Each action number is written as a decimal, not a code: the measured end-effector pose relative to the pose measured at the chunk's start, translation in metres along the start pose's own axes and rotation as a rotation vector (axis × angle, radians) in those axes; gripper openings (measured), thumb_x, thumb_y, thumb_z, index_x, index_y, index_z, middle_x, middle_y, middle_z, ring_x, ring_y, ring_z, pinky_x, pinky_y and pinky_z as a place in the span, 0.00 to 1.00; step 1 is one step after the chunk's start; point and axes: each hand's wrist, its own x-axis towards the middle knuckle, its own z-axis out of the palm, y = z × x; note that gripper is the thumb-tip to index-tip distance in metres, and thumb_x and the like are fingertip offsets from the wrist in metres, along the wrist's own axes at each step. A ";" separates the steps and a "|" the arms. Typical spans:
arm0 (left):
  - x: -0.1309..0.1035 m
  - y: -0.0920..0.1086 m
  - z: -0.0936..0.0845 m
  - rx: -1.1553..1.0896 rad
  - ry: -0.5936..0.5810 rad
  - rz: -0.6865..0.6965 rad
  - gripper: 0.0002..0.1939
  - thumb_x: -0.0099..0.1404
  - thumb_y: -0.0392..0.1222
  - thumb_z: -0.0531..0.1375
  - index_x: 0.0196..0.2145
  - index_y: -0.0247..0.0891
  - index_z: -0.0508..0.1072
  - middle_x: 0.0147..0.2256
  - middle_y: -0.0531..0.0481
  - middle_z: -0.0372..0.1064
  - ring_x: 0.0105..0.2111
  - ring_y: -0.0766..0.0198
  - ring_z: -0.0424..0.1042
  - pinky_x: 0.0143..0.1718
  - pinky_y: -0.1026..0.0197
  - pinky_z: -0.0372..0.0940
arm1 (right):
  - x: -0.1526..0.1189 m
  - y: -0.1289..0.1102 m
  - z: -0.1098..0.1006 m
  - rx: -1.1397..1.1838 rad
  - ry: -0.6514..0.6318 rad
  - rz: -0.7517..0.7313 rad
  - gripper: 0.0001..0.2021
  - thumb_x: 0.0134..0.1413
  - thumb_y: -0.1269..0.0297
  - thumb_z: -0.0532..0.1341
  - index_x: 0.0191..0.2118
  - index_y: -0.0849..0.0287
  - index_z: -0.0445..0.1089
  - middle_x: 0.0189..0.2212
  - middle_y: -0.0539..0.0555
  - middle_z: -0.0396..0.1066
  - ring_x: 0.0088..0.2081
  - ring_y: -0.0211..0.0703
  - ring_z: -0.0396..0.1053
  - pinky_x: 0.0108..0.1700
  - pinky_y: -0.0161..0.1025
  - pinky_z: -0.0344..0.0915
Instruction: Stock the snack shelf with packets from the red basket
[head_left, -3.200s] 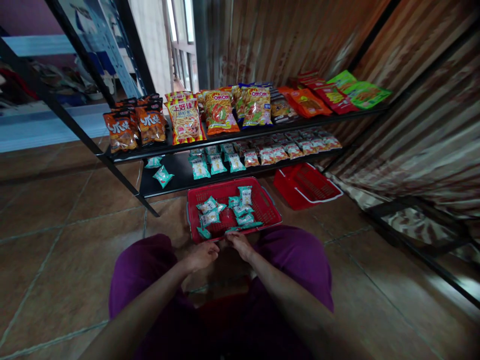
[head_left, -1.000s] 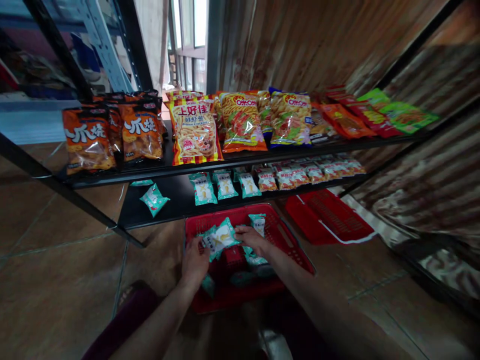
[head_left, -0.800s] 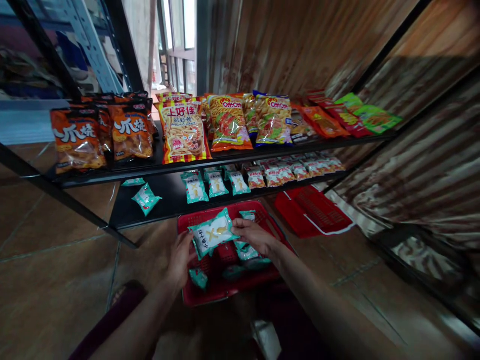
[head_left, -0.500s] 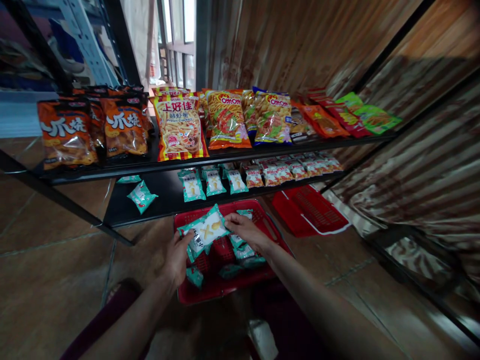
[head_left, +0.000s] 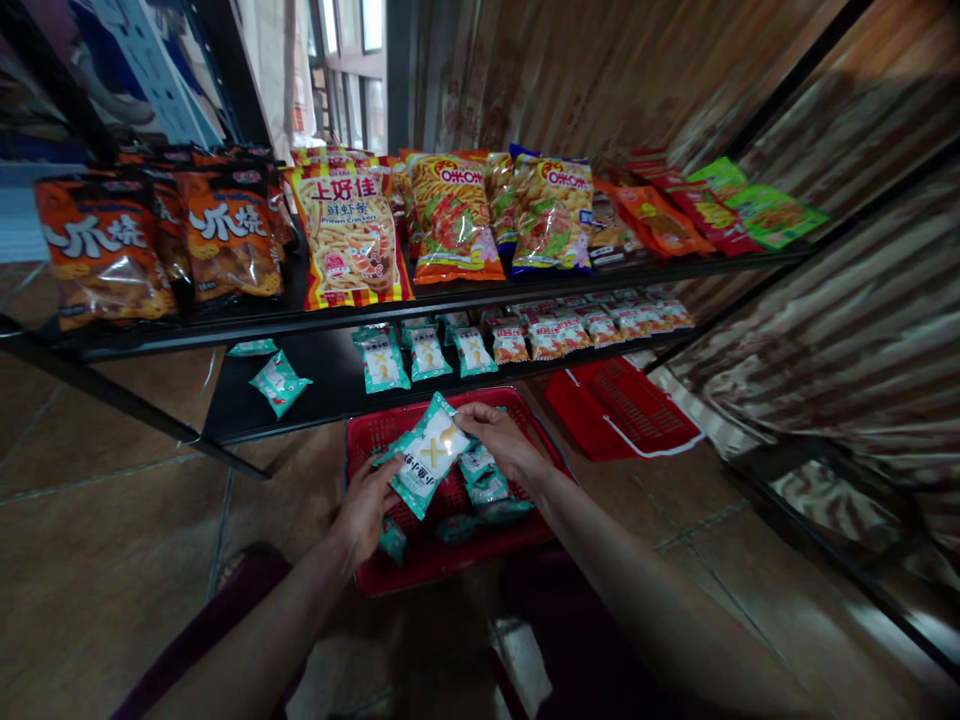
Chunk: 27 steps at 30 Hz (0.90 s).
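A teal-and-white snack bag (head_left: 430,455) is held tilted above a red shopping basket (head_left: 409,578), its printed front facing up. My left hand (head_left: 366,510) is closed on the bag's lower left side, thumb on top. At its upper right edge, my right hand (head_left: 499,438) pinches the bag between thumb and fingers. More teal packaging shows behind the held bag on the left; whether it is a separate bag I cannot tell. Inside the basket lie several teal snack bags (head_left: 487,485), partly hidden by my hands and the held bag.
Teal bags (head_left: 386,360) and small red-and-white packets (head_left: 551,335) stand on the lower black shelf (head_left: 330,395); one teal bag (head_left: 278,383) lies apart at left. Above are orange bags (head_left: 232,240), prawn crackers (head_left: 349,235) and noodle-pictured bags (head_left: 454,220). A second red basket (head_left: 619,405) sits right.
The held snack bag has turned more upright, its upper end swinging up and its printed face showing more fully. Both hands keep their hold. The view has shifted slightly.
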 end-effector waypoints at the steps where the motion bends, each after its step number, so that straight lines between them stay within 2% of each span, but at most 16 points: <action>1: 0.000 -0.001 -0.002 -0.006 -0.010 -0.011 0.09 0.60 0.38 0.59 0.39 0.32 0.71 0.34 0.43 0.75 0.30 0.62 0.75 0.33 0.61 0.69 | -0.001 -0.001 0.000 0.001 -0.003 0.002 0.13 0.35 0.57 0.68 0.26 0.60 0.70 0.22 0.46 0.68 0.26 0.34 0.61 0.31 0.34 0.55; 4: 0.000 -0.004 -0.007 -0.009 -0.015 -0.024 0.09 0.62 0.39 0.57 0.39 0.32 0.71 0.34 0.42 0.75 0.30 0.62 0.75 0.32 0.60 0.69 | -0.002 -0.002 0.000 0.003 -0.013 0.015 0.13 0.34 0.57 0.68 0.26 0.60 0.71 0.22 0.47 0.68 0.26 0.34 0.62 0.30 0.34 0.55; 10: -0.005 -0.005 -0.011 0.027 -0.011 0.002 0.08 0.60 0.39 0.60 0.36 0.31 0.73 0.32 0.43 0.76 0.29 0.64 0.74 0.34 0.61 0.68 | -0.002 -0.005 0.002 0.011 -0.012 0.019 0.13 0.33 0.57 0.68 0.24 0.59 0.69 0.21 0.46 0.67 0.24 0.34 0.61 0.29 0.34 0.55; 17: -0.006 -0.004 -0.010 0.027 -0.019 0.036 0.15 0.54 0.47 0.66 0.32 0.31 0.74 0.32 0.42 0.76 0.29 0.62 0.74 0.36 0.59 0.68 | 0.000 -0.005 0.002 -0.040 0.028 -0.022 0.11 0.35 0.57 0.66 0.22 0.58 0.67 0.20 0.46 0.65 0.23 0.33 0.58 0.28 0.34 0.53; 24: -0.003 -0.001 -0.008 -0.016 -0.063 0.099 0.18 0.50 0.48 0.68 0.34 0.32 0.74 0.37 0.41 0.75 0.34 0.61 0.74 0.38 0.59 0.68 | 0.002 0.003 -0.003 -0.066 0.122 -0.033 0.12 0.36 0.55 0.64 0.23 0.58 0.67 0.20 0.47 0.64 0.24 0.35 0.58 0.28 0.35 0.53; 27: 0.000 -0.001 -0.007 0.016 -0.021 0.140 0.18 0.48 0.46 0.68 0.34 0.33 0.74 0.37 0.43 0.75 0.34 0.62 0.74 0.37 0.61 0.67 | 0.002 0.008 -0.003 -0.059 0.174 -0.034 0.12 0.34 0.55 0.65 0.22 0.58 0.66 0.19 0.46 0.62 0.24 0.34 0.55 0.28 0.35 0.52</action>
